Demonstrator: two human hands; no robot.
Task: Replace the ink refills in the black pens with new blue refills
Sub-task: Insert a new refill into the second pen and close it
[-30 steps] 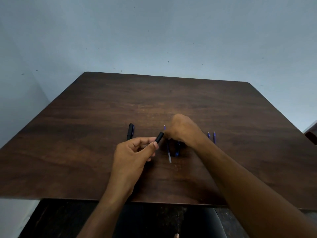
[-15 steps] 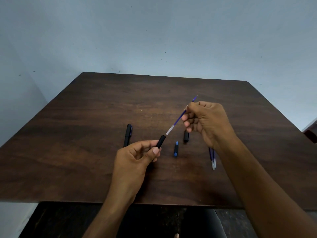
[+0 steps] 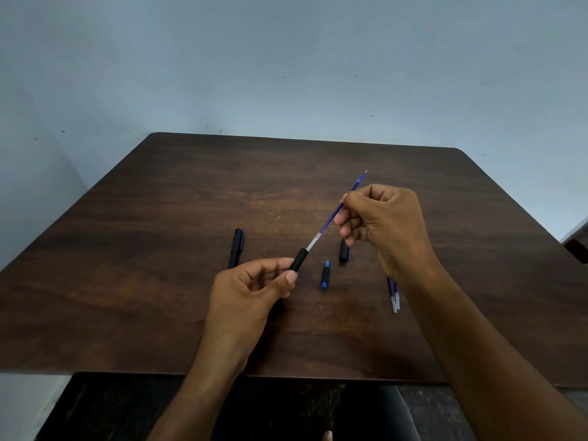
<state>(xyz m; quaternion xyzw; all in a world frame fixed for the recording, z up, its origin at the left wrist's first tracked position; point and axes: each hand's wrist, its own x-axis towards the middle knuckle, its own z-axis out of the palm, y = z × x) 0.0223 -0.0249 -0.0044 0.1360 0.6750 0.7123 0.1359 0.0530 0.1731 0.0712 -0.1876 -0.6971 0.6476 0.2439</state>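
My left hand (image 3: 251,291) grips a black pen barrel (image 3: 298,260) above the dark wooden table (image 3: 159,281); most of the barrel is hidden in my fist. My right hand (image 3: 385,224) pinches a blue refill (image 3: 331,218) whose clear lower end meets the barrel's open mouth, with its tip pointing up and right. A whole black pen (image 3: 236,248) lies to the left. A small black and blue pen part (image 3: 325,274) and a black cap (image 3: 343,253) lie between my hands. Two more blue refills (image 3: 394,296) lie beside my right forearm.
The table's front edge (image 3: 286,375) runs just below my wrists, with dark floor beneath. A pale blue wall stands behind the table. A dark object (image 3: 577,248) shows at the right edge of the view.
My right hand lifted from the table with a blue refill and brought its lower end to the mouth of the barrel in my left hand. The cap, the small part and two refills came into sight.
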